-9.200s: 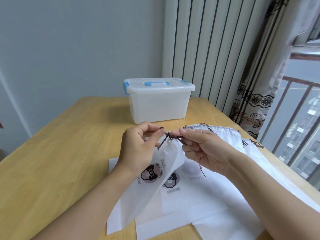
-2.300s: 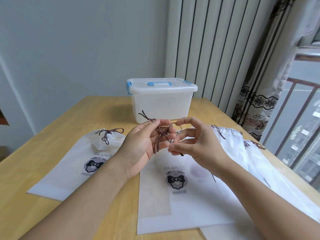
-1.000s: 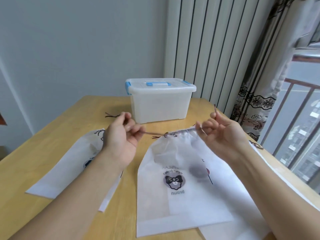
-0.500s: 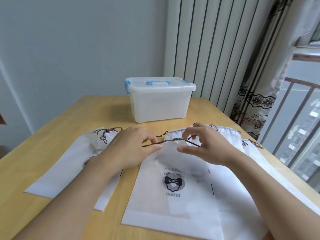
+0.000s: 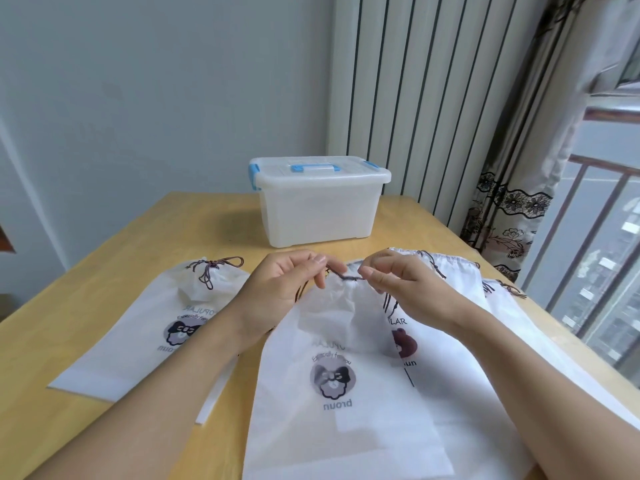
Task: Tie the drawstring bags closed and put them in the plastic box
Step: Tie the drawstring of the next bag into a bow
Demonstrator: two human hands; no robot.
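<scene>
Drawstring [image 5: 349,277] now slack between hands [image 5: 346,282]

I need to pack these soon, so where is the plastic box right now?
In the head view the plastic box, lid closed, stands at the far middle of the wooden table near the wall, beyond both hands and the bags.

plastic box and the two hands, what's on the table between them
Nothing: the head view shows bare wooden table between the plastic box and both hands.

Soft even daylight from the window [image 5: 595,271] on my right, faint shadows, sharp focus, wide-angle bowing at edges
</scene>
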